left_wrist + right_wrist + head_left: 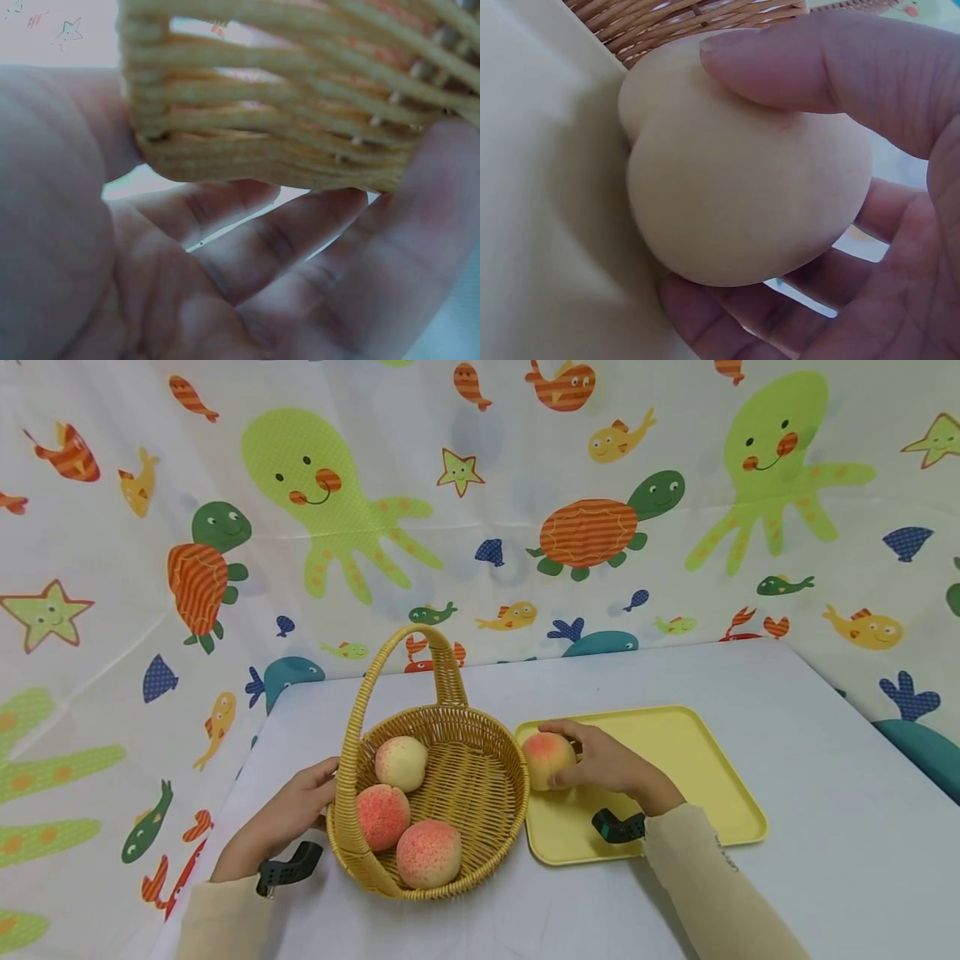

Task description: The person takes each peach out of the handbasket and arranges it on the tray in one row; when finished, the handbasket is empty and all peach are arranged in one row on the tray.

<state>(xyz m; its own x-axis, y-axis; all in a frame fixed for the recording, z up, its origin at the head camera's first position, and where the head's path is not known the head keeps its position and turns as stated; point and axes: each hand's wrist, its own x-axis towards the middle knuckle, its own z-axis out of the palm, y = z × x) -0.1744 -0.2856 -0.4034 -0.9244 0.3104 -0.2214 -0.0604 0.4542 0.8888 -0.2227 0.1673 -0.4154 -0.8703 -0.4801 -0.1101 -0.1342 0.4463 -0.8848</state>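
Observation:
In the head view, a round wicker basket [480,777] with a tall arched handle stands left of centre. Several peaches lie inside it: a pale one [401,763], a pink one [382,817] and another pink one [429,853] by the front wall. My left hand [292,806] holds the basket at its left side, with fingers against the woven wall [247,112] in the left wrist view. At the left end of a yellow tray [652,752], my right hand [611,764] grips a yellow-orange peach [547,760] between thumb and fingers. Its pale, creased side faces the right wrist camera.
The tray's left edge lies right beside the basket. A white cloth [810,893] covers the table. Behind and to the left hangs a curtain [487,593] printed with sea animals. Both wrists wear black camera mounts.

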